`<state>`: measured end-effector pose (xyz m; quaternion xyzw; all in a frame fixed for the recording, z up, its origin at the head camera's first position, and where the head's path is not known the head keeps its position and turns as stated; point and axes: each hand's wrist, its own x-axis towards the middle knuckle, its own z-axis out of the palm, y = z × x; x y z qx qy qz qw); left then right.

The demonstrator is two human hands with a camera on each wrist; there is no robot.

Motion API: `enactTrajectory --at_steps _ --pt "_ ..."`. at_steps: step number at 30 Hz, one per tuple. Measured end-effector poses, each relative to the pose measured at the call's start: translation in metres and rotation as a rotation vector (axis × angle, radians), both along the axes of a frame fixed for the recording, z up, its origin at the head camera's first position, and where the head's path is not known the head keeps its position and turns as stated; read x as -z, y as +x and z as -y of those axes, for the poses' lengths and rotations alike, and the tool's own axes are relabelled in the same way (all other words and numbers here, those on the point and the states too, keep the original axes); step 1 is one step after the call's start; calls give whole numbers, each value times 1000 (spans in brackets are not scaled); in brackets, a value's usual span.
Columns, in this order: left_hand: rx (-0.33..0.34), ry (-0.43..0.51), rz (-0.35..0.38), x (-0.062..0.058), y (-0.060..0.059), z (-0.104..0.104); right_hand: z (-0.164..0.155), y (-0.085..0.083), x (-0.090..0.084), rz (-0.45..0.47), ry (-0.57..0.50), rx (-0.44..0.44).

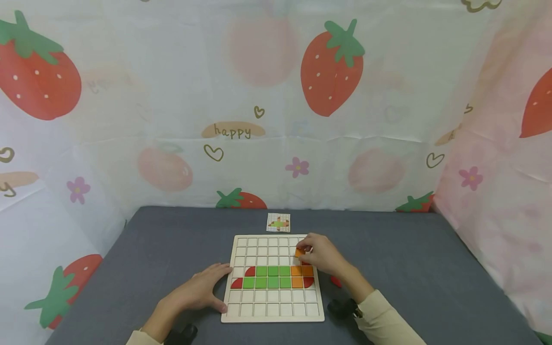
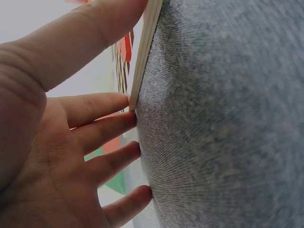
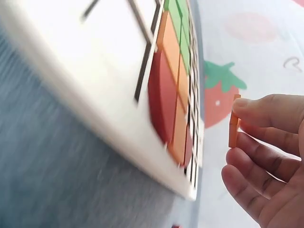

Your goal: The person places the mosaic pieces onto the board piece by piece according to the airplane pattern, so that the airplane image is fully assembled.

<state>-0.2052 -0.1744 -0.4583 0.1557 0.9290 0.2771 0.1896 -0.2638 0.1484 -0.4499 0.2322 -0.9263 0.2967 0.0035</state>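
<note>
A wooden grid board [image 1: 269,310] lies on the grey cloth, with two rows of green square tiles [image 1: 273,282], orange square tiles [image 1: 297,282] and red rounded tiles [image 1: 236,283] in its cells. My right hand [image 1: 323,253] pinches an orange square tile [image 3: 233,121] between thumb and fingers, above the upper right of the board. Below that hand another red tile is partly hidden. My left hand [image 1: 196,290] rests at the board's left edge, its fingers spread; in the left wrist view the thumb and fingertips [image 2: 124,100] touch the board's side.
Behind the board lies a small pattern card [image 1: 278,223] with a coloured grid figure. A loose red piece [image 1: 336,281] sits on the table [image 1: 388,268] right of the board, near the right forearm. A strawberry-printed curtain [image 1: 276,96] hangs behind and at the sides.
</note>
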Motion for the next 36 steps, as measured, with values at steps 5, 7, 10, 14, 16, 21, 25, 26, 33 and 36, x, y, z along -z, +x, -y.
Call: enactTrajectory --at_steps 5,7,10,14,16,21,25,26,33,36 --pt "15 -27 -27 0 0 0 13 0 -3 21 -16 -58" --pt "16 -38 -26 0 0 0 18 -2 -2 29 -19 -79" --pt "13 -42 -7 -1 0 0 27 -4 1 38 -20 -105" --pt "22 -34 11 0 -1 1 39 -8 2 65 -13 -115" --pt "16 -33 17 1 -2 1 43 -10 2 85 4 -113" --pt "19 -36 18 1 -4 0 52 -14 6 110 47 -122" --pt "44 -43 3 0 -5 0 56 -15 10 101 82 -141" --pt "51 -45 -3 1 -5 0 57 -15 10 96 91 -148" --pt "54 -36 -22 1 -4 1 64 -14 8 83 151 -165" --pt "50 -33 -18 2 -4 1 66 -15 9 84 165 -167"
